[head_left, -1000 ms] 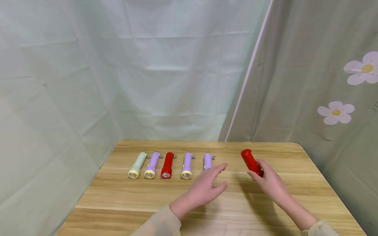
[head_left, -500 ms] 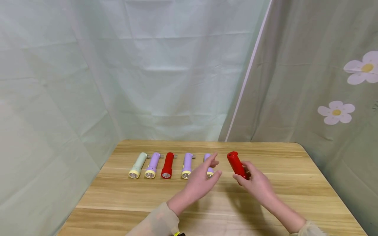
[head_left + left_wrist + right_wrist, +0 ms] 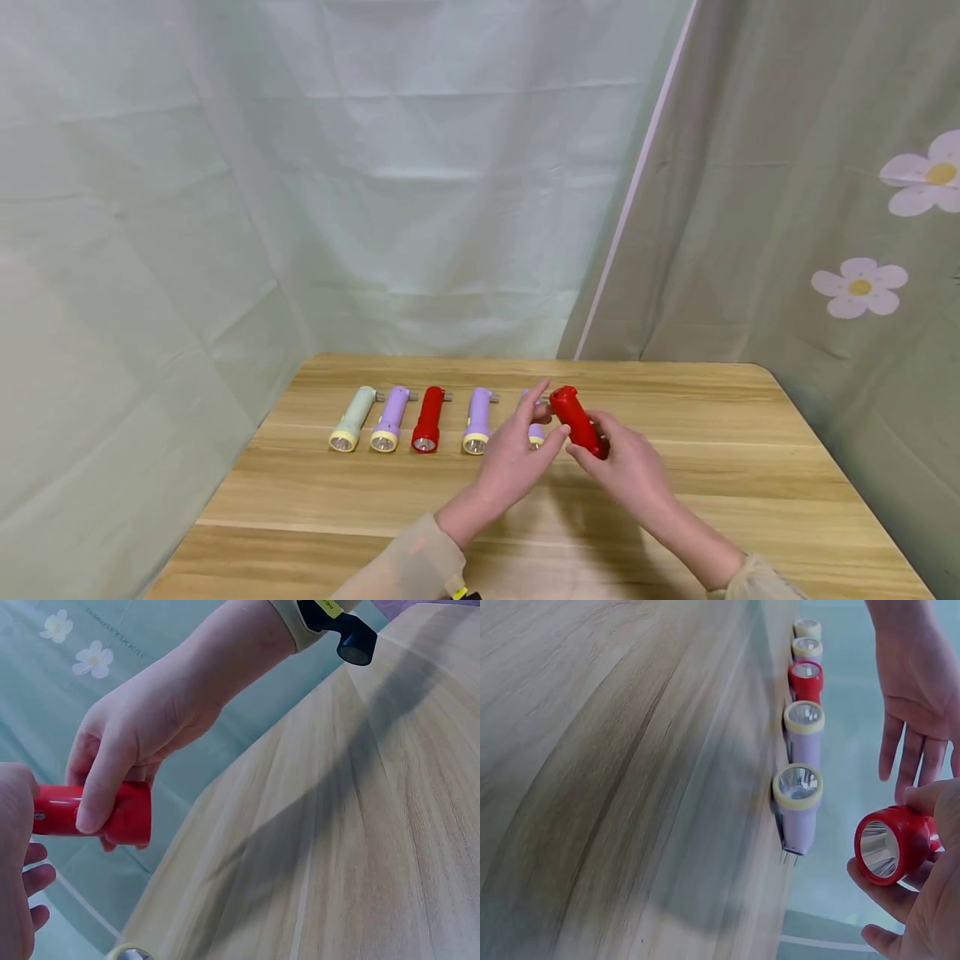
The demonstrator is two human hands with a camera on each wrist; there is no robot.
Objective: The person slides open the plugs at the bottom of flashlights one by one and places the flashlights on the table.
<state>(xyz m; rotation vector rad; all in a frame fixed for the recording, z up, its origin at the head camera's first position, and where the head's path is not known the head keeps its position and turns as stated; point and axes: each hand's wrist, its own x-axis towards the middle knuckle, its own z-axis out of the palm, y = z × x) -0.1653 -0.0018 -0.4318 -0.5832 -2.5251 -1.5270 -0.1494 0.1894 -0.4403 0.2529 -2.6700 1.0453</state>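
My right hand (image 3: 628, 477) grips a red flashlight (image 3: 576, 421) near its lamp end and holds it tilted above the table. Its tail points up and away from me. In the right wrist view the round reflector of the red flashlight (image 3: 880, 849) faces the camera, with fingers and thumb about its head. My left hand (image 3: 510, 467) has its fingers spread around the tail end of the same flashlight, thumb close beside the body. At the left edge of the left wrist view, the left hand (image 3: 11, 855) overlaps the tail.
On the wooden table (image 3: 360, 508) a row of flashlights lies with lamps toward me: a pale green one (image 3: 354, 419), purple ones such as this purple flashlight (image 3: 477, 421), and another red flashlight (image 3: 428, 419). Prongs stick out at their tails. A curtain (image 3: 450, 208) hangs behind.
My right hand has carried the red flashlight leftward to my left hand. The left hand has shifted slightly left and up, fingers still extended. The row on the table stays put.
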